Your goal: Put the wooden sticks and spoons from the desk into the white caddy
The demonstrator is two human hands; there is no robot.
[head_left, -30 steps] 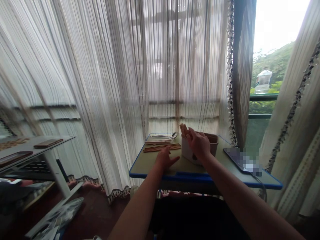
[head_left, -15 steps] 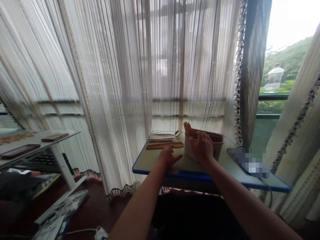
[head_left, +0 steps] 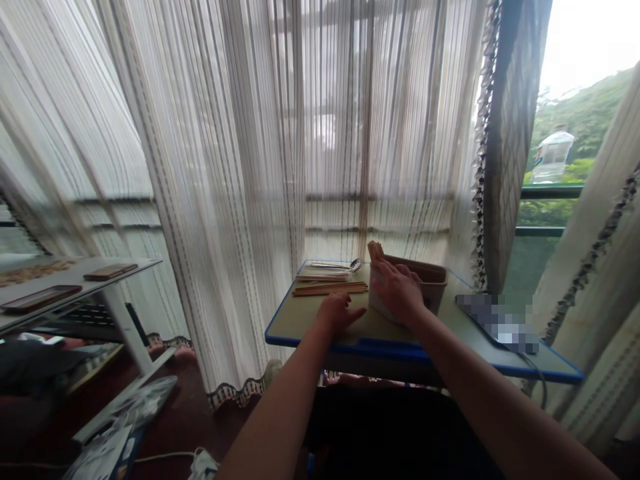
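A small blue-edged table stands before a curtained window. My left hand rests flat on it, fingers spread, just short of a row of wooden chopsticks. My right hand lies against the front of a pale box, fingers stretched toward the chopsticks standing in the box's left end. Whether it grips any of them I cannot make out. A metal spoon lies at the table's far edge.
A dark flat device with a cable lies on the table's right side. A white shelf with flat brown items stands at the left. Papers and a cable litter the floor. Sheer curtains hang close behind the table.
My right hand has shifted slightly left and lower against the box. The view has drifted a little left. My left hand has stayed on the table.
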